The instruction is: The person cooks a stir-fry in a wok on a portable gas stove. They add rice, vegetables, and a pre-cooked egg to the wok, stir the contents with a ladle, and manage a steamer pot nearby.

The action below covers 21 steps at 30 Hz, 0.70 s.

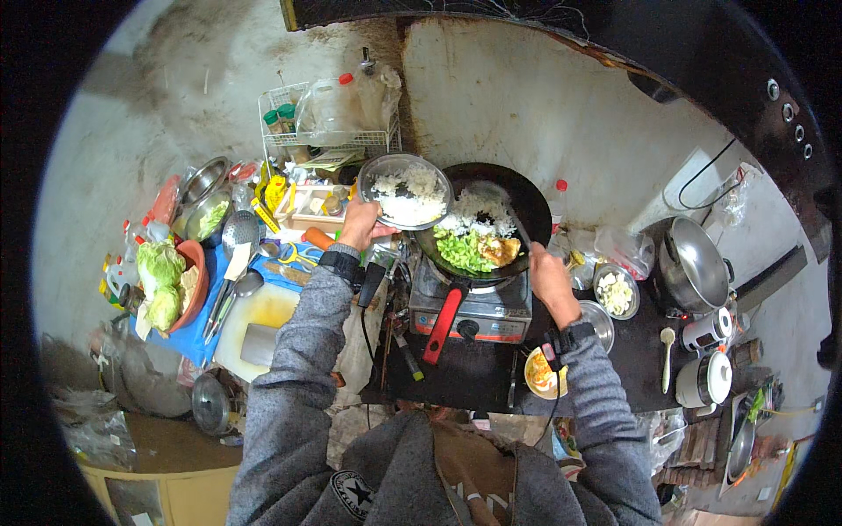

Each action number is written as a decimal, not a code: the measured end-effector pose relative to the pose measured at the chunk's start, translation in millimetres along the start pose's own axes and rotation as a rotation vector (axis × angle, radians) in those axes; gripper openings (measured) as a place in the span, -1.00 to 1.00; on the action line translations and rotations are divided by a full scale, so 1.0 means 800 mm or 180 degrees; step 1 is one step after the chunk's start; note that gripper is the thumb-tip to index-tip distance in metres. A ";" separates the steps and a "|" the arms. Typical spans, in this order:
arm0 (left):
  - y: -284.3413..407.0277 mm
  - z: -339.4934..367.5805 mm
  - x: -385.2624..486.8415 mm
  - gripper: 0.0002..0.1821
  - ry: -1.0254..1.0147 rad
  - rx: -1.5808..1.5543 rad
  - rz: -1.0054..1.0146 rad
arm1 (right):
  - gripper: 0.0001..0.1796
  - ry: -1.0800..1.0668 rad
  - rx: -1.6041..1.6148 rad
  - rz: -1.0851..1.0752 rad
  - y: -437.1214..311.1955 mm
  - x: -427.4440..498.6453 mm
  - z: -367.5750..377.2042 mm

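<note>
My left hand [362,223] grips a metal bowl [395,160] by its near left edge. The bowl tilts at the left rim of a black wok [538,204], with cooked white rice [411,204] inside. My right hand [551,279] holds the handle of a spatula [523,231], whose blade reaches into the wok. In the wok lie more rice, chopped green vegetable [464,252] and a piece of browned egg [500,252]. The wok sits on a portable gas stove [473,322], its red handle [444,325] pointing towards me.
Right of the stove stand a bowl of chopped white pieces [616,293], a stained bowl [544,375], a steel pot [698,263] and a white lidded pot [704,381]. Leftward are a cutting board [260,315] with a cleaver [262,343], ladles [248,283] and a basin [195,315] of cabbage.
</note>
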<state>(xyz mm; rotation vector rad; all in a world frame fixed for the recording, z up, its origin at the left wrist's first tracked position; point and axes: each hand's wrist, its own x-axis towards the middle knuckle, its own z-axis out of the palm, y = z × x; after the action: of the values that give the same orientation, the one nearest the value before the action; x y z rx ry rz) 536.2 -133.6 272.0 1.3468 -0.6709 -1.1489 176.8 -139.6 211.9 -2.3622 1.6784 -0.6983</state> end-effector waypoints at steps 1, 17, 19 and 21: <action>-0.001 -0.001 0.000 -0.47 -0.0119 0.0031 -0.0003 | -0.82 -0.0249 -0.0143 0.0005 0.000 0.002 0.000; -0.036 0.008 0.015 -0.39 -0.0216 0.0193 0.0265 | -0.67 0.0388 0.0934 0.0090 -0.021 -0.044 -0.061; -0.036 0.017 0.019 -0.41 -0.0246 0.0328 0.0272 | -0.64 0.0300 0.0581 -0.0017 -0.024 -0.056 -0.075; -0.033 0.029 0.022 -0.42 -0.0365 0.0488 0.0260 | -0.61 0.0416 0.0145 -0.0294 -0.027 -0.061 -0.081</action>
<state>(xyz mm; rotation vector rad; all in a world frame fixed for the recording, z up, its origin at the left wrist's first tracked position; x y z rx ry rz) 515.1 -154.4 246.4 1.3759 -0.9045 -1.1334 153.0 -78.2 263.9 -2.4231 1.5915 -0.9156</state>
